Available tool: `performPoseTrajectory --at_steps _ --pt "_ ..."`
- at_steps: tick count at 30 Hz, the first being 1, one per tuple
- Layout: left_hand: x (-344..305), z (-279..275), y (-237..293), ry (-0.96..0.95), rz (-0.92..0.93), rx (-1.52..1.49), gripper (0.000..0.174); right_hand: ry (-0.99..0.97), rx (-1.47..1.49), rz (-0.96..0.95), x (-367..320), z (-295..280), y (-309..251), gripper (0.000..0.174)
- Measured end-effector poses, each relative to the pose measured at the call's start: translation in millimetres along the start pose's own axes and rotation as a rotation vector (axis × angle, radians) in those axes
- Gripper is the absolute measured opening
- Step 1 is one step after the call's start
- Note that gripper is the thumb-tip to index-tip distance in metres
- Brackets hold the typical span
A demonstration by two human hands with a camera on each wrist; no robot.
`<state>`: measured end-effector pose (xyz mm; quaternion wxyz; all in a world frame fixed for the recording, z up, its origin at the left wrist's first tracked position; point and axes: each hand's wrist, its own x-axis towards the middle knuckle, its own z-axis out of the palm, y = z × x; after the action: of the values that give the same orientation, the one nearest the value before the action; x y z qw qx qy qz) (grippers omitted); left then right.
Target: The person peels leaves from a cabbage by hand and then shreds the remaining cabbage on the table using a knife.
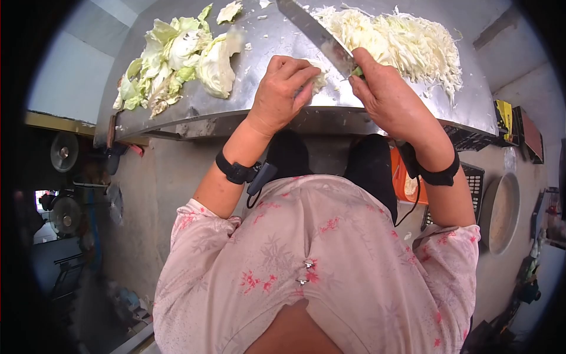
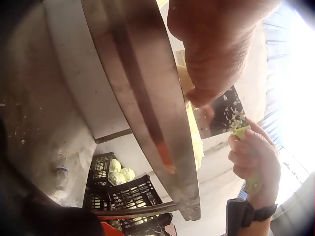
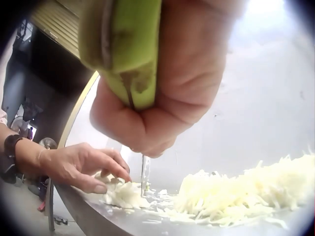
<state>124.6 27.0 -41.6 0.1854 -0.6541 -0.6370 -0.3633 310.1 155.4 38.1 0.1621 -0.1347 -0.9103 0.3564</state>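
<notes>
Cabbage piece [image 3: 125, 195]: right there on the steel desk [image 1: 259, 50], under the bent fingers of the left hand [image 1: 285, 85], thumb at its side, gripping it!
Knife [image 1: 323, 40]: right hand [image 1: 386, 97] in frame, fingers clamped round the green handle [image 3: 135, 42], blade just beside the cabbage piece.
Shredded cabbage [image 1: 407, 47]: heaped across the blade, to the right.
Cabbage leaves [image 1: 174, 56]: piled left, apart from both hands.
Black crate [image 2: 101, 171]: below, whole cabbages [image 2: 128, 173] inside.
Orange container [image 1: 399, 176]: pale pieces in it, too small to name.
</notes>
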Motion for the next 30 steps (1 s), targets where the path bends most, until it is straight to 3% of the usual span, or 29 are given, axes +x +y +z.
performPoseTrajectory --at_steps 3,6,9,12,13,16,20,21,25,30 --pt "-0.8 6.2 -1.3 0.05 -0.01 0.009 0.027 -0.145 -0.137 -0.082 10.1 16.8 23.8 0.017" --pt "-4.6 8.5 2.3 0.081 -0.043 0.007 0.027 -0.203 -0.175 -0.035 19.0 2.1 12.8 0.016" --pt "-5.1 9.5 0.6 0.097 -0.048 0.011 0.027 -0.093 -0.076 -0.013 19.4 -11.2 -16.2 0.019" --pt "-5.7 10.0 -0.1 0.12 -0.047 0.003 0.027 -0.101 -0.063 0.009 16.3 0.8 -10.7 0.019" --pt "-6.3 10.2 -0.4 0.125 -0.043 0.004 0.027 -0.235 -0.168 0.026 17.5 7.8 2.1 0.019" --pt "-5.4 10.3 -0.3 0.135 -0.039 0.0 0.027 -0.234 -0.195 -0.016 23.7 -0.8 8.1 0.02" --pt "-6.7 10.3 2.1 0.152 -0.053 0.015 0.027 -0.091 -0.011 0.117 16.9 -17.7 -27.3 0.019" --pt "-7.1 10.5 2.3 0.159 -0.049 0.018 0.027 -0.079 -0.036 0.071 15.6 -12.5 -23.6 0.019" --pt "-5.1 10.0 0.9 0.168 -0.035 0.022 0.027 -0.217 -0.152 0.018 14.0 7.3 9.8 0.02" --pt "-7.9 10.9 1.1 0.164 -0.036 0.026 0.026 -0.182 -0.048 0.126 17.2 -14.0 -20.1 0.022"
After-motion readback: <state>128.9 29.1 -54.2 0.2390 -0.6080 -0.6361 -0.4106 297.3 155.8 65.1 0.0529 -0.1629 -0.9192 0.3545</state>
